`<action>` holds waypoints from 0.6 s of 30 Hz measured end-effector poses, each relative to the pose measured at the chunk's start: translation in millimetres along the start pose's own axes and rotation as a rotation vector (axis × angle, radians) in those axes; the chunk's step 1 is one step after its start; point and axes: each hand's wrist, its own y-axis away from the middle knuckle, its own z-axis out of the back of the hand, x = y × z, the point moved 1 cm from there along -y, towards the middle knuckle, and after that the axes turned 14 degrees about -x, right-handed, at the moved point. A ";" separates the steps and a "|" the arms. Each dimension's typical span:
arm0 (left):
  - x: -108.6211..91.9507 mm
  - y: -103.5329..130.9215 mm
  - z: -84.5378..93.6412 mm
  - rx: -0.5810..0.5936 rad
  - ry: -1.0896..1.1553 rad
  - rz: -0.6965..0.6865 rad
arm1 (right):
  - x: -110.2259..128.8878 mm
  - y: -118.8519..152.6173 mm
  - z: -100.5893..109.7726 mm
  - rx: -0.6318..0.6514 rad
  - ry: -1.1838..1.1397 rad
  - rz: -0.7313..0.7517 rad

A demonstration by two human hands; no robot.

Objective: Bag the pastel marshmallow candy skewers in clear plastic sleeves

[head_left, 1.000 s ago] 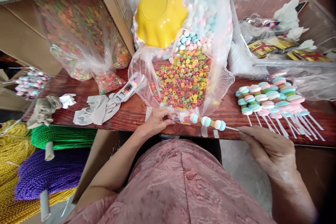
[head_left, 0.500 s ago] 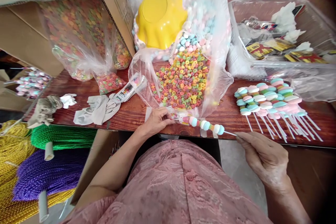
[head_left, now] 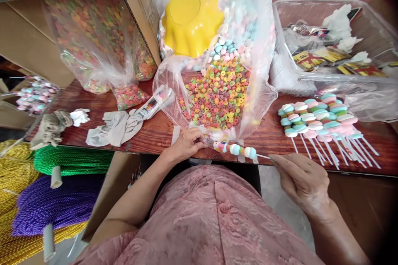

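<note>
Pale blue and white sweets, with small coloured rings between them, are sitting threaded along a skewer [head_left: 241, 150], which is being held just in front of the heap of candy rings [head_left: 217, 95]. To the front right of that heap, the right hand [head_left: 300, 182] is pinching the bare stick end, its thumb and fingers closed together on it. In front of the heap's left part, the left hand [head_left: 188, 145] is gripping a clear printed wrapper [head_left: 218, 145], its fingers curled in tightly with no gap showing; the skewer's far end is reaching into this wrapper. On the counter [head_left: 270, 132], right of the heap, a stack of loaded skewers [head_left: 317, 116] is lying with its white sticks pointing toward the wearer. Behind the heap, a yellow bowl [head_left: 192, 16] is resting upside down. Behind it to the right, a clear tray [head_left: 336, 76] is holding packets, and left of the heap a pale cloth [head_left: 108, 128] is lying crumpled.
</note>
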 end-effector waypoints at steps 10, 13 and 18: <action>1.6 -0.9 0.7 0.028 0.029 -0.046 | 12.4 0.1 -19.9 -0.062 0.031 -0.012; 1.9 -1.1 0.5 0.024 0.052 -0.052 | 14.7 -0.9 -22.2 -0.110 0.061 -0.035; 1.4 -1.5 0.0 0.026 0.052 -0.046 | 24.1 -4.8 -31.2 -0.081 -0.024 -0.060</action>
